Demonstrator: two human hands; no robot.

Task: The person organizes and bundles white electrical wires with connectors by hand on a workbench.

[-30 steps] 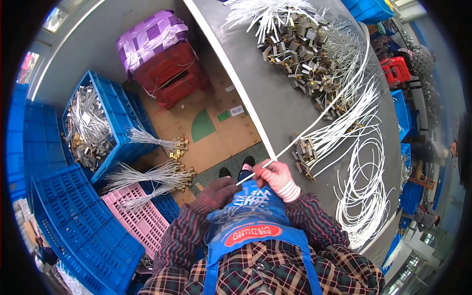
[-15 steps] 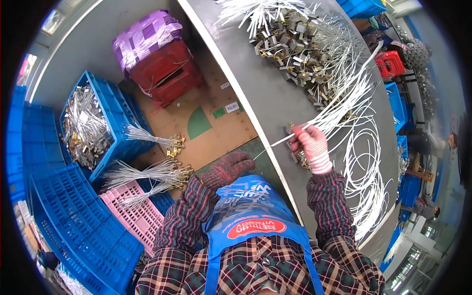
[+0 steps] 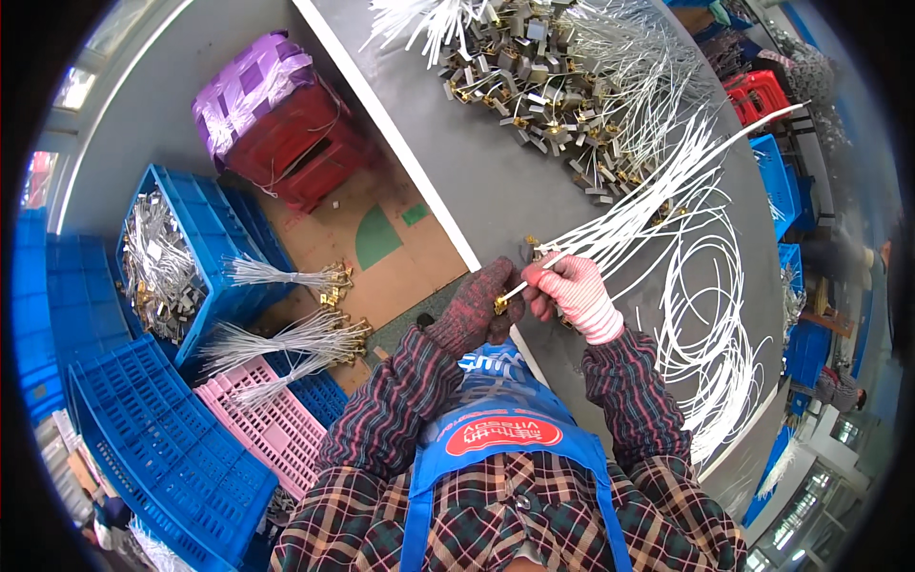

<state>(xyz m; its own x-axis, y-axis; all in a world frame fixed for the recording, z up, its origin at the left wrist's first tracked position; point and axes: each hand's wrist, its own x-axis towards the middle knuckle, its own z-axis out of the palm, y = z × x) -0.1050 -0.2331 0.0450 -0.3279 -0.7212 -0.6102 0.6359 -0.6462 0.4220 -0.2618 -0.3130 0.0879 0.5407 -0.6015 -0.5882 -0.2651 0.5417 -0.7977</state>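
Now the left hand [image 3: 474,310] has risen to meet the right hand [image 3: 569,291], both grips pinching a white wire [image 3: 658,172].

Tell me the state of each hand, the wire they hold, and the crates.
left hand: gloved, pinching the brass end
right hand: gloved, gripping the white wire
white wire: held, stretched across the table
blue crate: holds metal parts
pink crate: wire bundles lying on it

Metal parts heap [image 3: 534,86] at far end of tabletop [image 3: 477,181]; wire bundle [image 3: 667,238] right of it. Crates [image 3: 181,257] on floor, left of tabletop.
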